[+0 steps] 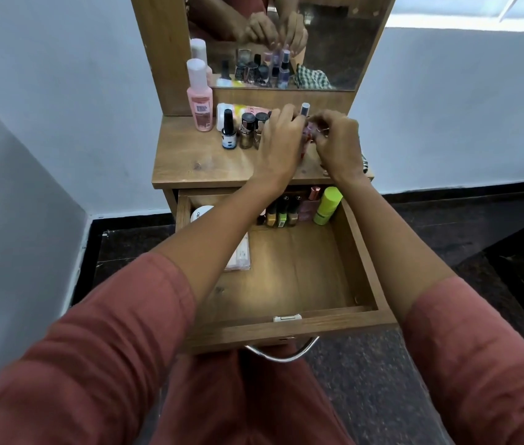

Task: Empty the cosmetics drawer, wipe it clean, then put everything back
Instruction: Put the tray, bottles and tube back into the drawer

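Observation:
The wooden drawer is pulled out below the dresser top. At its back stand several nail polish bottles, a pink bottle and a lime-green bottle; a white jar and a flat white packet lie at the left. On the top stand a tall pink bottle, a white tube and several small bottles. My left hand and my right hand meet over the top, both closed on small pink bottles.
A mirror backs the dresser and reflects my hands and the bottles. A checked cloth lies at the top's right edge, mostly hidden by my right hand. White walls flank the dresser; the floor is dark stone. A metal handle hangs from the drawer front.

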### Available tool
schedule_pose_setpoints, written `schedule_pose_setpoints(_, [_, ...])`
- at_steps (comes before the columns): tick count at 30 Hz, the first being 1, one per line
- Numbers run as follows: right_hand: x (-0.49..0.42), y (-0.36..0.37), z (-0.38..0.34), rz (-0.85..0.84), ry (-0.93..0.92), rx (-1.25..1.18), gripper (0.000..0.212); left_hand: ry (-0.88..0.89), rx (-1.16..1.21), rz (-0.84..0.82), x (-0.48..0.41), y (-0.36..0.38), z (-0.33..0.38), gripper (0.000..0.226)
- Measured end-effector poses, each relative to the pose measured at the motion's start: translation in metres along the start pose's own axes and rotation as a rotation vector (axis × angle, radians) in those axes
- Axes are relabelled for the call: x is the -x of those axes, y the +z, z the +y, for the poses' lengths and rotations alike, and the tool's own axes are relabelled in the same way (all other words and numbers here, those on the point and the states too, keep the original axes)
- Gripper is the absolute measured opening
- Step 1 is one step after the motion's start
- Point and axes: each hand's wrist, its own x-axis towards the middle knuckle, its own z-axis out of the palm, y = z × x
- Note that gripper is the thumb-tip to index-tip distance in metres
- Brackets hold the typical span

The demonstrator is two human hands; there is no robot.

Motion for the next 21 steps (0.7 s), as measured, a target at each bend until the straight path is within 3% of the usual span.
schedule_pose_setpoints(5, [0.004, -0.001, 0.005, -0.04, 0.066, -0.018, 0.021, -0.008, 0.199, 0.001, 0.011, -0.003, 0.005, 0.021])
schedule_pose_setpoints(12, [0.032, -0.022, 0.015, -0.078, 0.025, -0.006, 0.026, -0.008, 0.329, -0.005, 0.035, -0.006, 0.019, 0.018])
schedule_pose_setpoints(21, [0.073, -0.024, 0.045, -0.195, 0.133, 0.082, 0.026, -0.098, 0.372, -0.212, 0.06, 0.038, 0.022, 0.014])
